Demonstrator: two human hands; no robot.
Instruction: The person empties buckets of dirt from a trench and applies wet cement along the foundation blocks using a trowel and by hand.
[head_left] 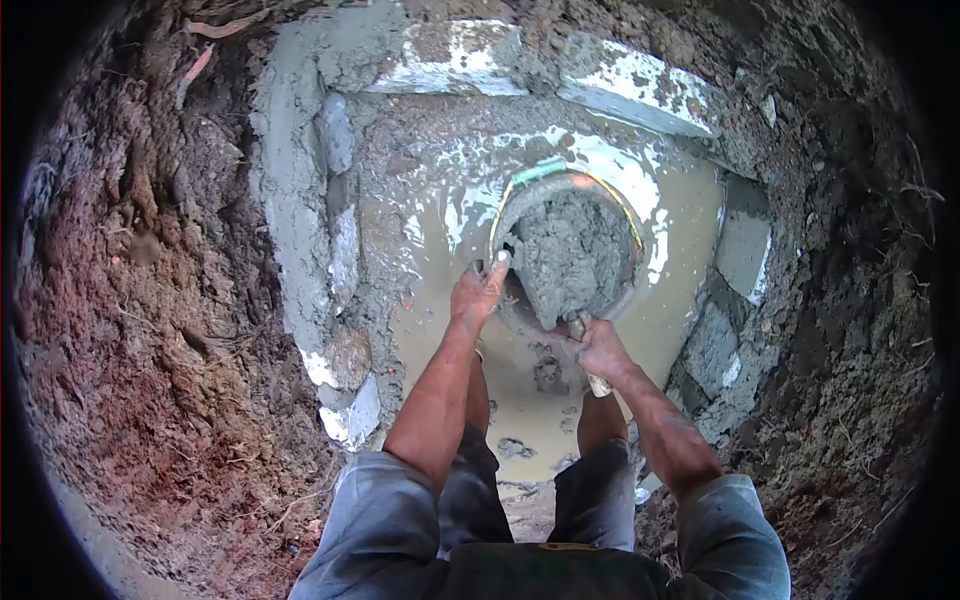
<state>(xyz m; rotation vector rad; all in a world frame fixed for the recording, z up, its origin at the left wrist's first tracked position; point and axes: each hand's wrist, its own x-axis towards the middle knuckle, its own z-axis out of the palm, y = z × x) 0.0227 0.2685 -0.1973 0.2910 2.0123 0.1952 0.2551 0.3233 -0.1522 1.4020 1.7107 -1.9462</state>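
Note:
A round bucket [634, 284] filled with wet grey mortar [575, 235] stands in muddy water in front of me. Its yellow wire handle [615, 192] with a green grip [538, 172] lies along the far rim. My left hand [480, 288] is closed on the bucket's left rim, its thumb on top. Near the close side of the rim, my right hand [603, 350] is wrapped round the light handle [599, 386] of a trowel. The trowel's blade is mostly hidden in or coated with mortar.
Mortar-covered blocks line the pit: a left wall [295, 200], whitish blocks at the back [640, 88], and blocks on the right [745, 240]. Muddy water [430, 345] covers the floor. Rough earth banks [150, 270] rise around. My legs stand close to the bucket.

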